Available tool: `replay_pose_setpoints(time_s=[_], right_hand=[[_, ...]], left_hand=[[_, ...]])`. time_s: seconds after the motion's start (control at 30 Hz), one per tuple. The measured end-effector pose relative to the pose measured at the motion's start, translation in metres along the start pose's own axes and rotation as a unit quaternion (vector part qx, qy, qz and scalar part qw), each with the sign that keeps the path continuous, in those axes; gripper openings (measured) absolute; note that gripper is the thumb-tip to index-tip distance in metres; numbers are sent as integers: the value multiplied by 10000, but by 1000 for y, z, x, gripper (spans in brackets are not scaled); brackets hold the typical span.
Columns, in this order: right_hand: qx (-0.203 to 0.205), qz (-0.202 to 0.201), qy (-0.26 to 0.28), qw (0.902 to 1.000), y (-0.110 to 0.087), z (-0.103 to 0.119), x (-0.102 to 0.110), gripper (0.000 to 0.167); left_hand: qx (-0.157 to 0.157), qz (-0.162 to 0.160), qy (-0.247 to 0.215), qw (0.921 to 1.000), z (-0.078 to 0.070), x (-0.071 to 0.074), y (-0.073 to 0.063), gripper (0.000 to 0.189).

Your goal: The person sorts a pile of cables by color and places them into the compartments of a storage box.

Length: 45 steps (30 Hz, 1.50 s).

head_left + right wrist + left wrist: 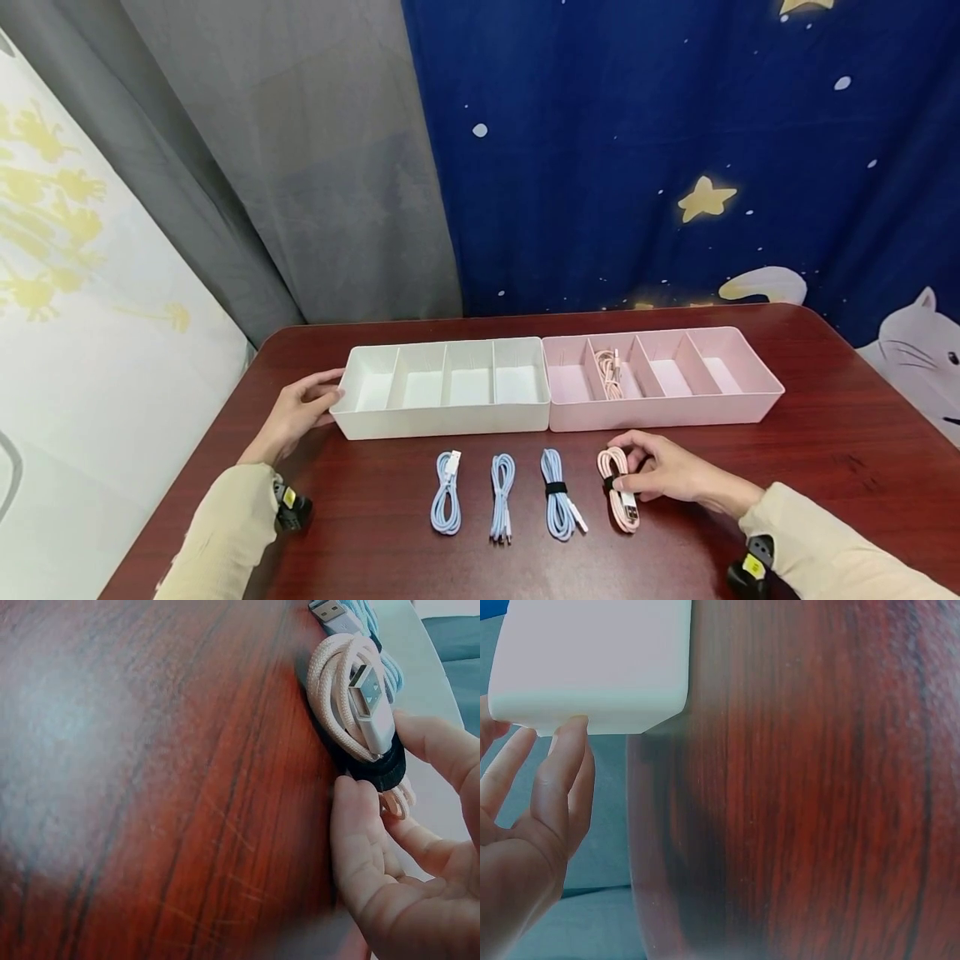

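Observation:
My right hand (671,471) pinches a coiled pink USB cable (613,463), bound with a black strap, at the right end of a row of cables. In the right wrist view, thumb and fingers sit on either side of the coil by its strap (386,774), and the USB plug (367,701) points up. My left hand (300,408) touches the left end of a white divided box (450,422), its fingers fairly straight against the end wall. Another pink cable (609,375) lies in the second compartment from the left of a pink divided box (660,414).
Three coiled blue cables, left (446,504), middle (502,492) and right (558,508), lie in front of the boxes. The boxes stand end to end on the dark red table (390,567). Grey (322,167) and blue (570,208) curtains hang behind.

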State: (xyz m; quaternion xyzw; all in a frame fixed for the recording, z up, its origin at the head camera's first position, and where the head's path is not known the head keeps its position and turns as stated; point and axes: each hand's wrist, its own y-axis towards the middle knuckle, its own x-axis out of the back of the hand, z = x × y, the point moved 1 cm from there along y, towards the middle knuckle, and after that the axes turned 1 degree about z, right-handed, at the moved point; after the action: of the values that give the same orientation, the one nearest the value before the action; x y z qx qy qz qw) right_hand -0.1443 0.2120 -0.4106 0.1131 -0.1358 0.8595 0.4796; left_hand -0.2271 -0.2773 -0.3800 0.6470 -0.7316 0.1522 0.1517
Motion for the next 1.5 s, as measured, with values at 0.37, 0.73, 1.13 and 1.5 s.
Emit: replay_pose_setpoints(time_s=[0.37, 0.73, 1.13, 1.5], right_hand=[[126, -41, 331, 9994, -2, -2, -2, 50], [54, 178, 472, 9987, -4, 0, 1, 52], [93, 229, 522, 9983, -4, 1, 1, 51], [46, 59, 519, 9986, -6, 3, 0, 53]], left_hand=[[26, -35, 61, 10000, 3, 0, -1, 50], [59, 6, -23, 10000, 1, -1, -1, 50], [53, -4, -68, 10000, 0, -1, 0, 49], [46, 0, -32, 10000, 1, -1, 0, 48]])
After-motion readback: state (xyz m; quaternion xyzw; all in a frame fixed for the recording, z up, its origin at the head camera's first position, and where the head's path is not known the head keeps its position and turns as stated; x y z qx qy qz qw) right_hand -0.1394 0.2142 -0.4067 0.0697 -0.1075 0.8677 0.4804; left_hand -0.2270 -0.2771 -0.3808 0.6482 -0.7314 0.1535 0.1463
